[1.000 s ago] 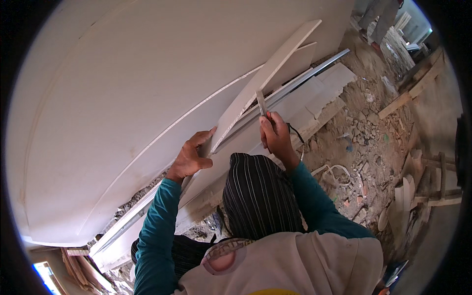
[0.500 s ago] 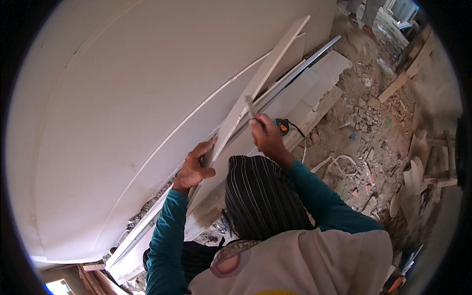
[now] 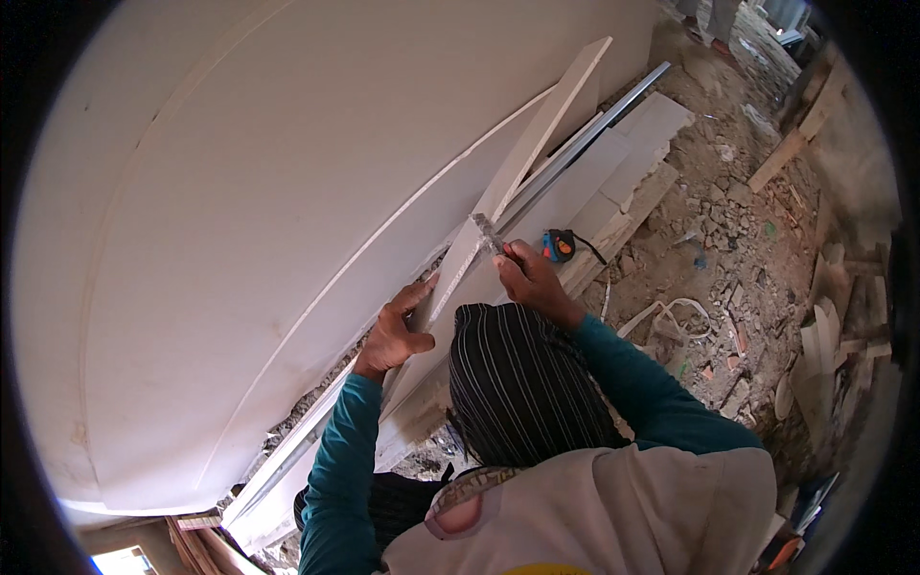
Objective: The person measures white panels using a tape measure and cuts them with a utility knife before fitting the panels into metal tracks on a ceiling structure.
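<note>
My left hand point(image 3: 391, 332) holds the near part of the white strip point(image 3: 515, 174), which slants far-right, while my right hand point(image 3: 537, 280) grips a flat tool point(image 3: 486, 230) farther along it.

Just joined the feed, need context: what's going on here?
A person holds a long, narrow white board strip near its lower end with the left hand. The right hand grips a flat greyish hand tool, its blade at the strip's edge; contact is hard to confirm. A blue-and-black tape measure lies beyond the right hand, beside a long silver metal channel.
</note>
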Motion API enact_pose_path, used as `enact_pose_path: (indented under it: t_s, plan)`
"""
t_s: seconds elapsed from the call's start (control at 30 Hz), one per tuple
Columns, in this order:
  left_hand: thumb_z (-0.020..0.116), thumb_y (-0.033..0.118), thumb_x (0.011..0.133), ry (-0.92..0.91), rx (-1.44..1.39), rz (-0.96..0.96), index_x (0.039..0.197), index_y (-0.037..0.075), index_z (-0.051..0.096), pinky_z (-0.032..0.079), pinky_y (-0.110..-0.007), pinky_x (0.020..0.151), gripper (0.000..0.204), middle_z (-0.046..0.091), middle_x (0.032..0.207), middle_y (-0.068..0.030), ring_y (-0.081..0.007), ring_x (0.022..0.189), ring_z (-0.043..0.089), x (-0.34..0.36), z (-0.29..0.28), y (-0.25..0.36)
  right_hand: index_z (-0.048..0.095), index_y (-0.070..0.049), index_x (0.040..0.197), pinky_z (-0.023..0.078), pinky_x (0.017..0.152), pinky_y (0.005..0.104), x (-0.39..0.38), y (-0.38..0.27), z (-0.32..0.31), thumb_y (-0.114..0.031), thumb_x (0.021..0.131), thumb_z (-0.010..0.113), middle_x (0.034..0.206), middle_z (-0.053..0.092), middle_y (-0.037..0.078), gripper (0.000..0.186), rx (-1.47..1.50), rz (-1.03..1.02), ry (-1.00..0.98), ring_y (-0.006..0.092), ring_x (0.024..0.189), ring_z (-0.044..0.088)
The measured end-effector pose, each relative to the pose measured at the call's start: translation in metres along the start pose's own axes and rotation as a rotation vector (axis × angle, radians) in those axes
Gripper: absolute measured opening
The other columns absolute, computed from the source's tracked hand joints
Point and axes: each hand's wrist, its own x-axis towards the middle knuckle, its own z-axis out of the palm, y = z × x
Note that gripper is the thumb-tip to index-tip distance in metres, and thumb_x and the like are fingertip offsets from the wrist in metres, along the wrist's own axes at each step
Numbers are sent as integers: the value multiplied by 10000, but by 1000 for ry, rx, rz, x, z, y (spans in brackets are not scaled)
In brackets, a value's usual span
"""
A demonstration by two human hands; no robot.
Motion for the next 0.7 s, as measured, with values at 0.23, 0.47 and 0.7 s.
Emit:
enact_pose_path:
  t_s: [0.23,0.47,0.7]
  plan:
    - [757,106,552,-6,-40,21,1498,107,542,344,-381,1177,970,579,1408,-182,-320,1326,530,6,-1,-13,576,-9,1017,455,595,292,-14,-4,8,-172,1008,623,724,532,25,170,213,23,-123,96,655,531]
    - [805,139,605,68,309,16,1547,130,464,382,-450,1170,1002,462,1457,-259,-425,1347,491,3,18,26,561,-32,1016,414,415,271,14,15,-45,-201,947,729,672,521,26,249,477,282,334,105,478,467]
    - [827,264,759,186,632,194,1581,155,393,414,-524,1127,935,423,1461,-316,-503,1330,458,2,59,-17,609,-36,1092,378,393,257,34,71,-97,-301,904,801,762,579,33,378,178,328,612,77,440,429]
